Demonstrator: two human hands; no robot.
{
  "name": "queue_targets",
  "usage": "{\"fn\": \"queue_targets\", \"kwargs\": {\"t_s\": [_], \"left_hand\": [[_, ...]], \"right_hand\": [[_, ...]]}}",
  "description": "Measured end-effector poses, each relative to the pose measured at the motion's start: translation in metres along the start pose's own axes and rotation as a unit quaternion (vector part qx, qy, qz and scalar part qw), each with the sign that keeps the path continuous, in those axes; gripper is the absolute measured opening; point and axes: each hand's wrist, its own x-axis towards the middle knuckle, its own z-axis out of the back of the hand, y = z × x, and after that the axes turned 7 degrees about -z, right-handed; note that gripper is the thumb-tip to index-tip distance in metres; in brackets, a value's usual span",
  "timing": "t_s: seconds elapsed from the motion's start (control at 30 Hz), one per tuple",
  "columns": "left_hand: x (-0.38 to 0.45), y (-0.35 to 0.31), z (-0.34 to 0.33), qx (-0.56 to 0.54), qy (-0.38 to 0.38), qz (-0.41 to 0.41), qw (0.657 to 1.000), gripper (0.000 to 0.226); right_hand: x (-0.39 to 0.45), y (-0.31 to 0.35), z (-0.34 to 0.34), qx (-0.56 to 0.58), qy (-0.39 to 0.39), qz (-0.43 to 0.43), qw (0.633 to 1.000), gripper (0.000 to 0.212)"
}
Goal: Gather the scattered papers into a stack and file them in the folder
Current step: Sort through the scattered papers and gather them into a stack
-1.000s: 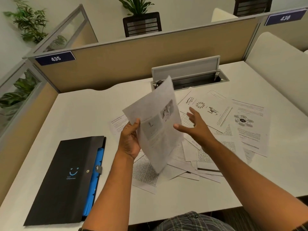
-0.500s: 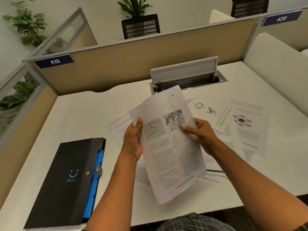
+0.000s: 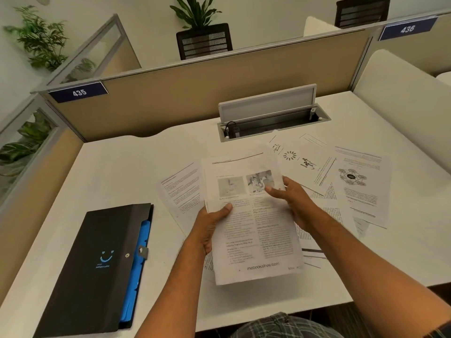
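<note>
white sheet (image 3: 253, 223) now lowered flatter, right hand (image 3: 292, 203) gripping its edge

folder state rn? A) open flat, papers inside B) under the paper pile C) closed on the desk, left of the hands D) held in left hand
C: the black folder lies shut on the desk, strap snapped over its edge, to the left of the left hand; both that hand and the right hand hold the printed sheets instead.
</note>
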Motion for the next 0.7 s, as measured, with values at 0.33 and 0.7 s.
{"fn": "queue_targets", "kwargs": {"t_s": [0.33, 0.7], "left_hand": [[0.001, 0.013, 0.015, 0.072, -0.068, -0.016, 0.995, 0.033], [-0.003, 0.011, 0.028, 0.065, -0.043, -0.012, 0.997, 0.043]], "right_hand": [[0.017, -0.008, 0.044, -0.427, -0.286, 0.045, 0.857, 0.020], [0.016, -0.015, 0.120, -0.616, -0.171, -0.114, 0.761, 0.050]]}}
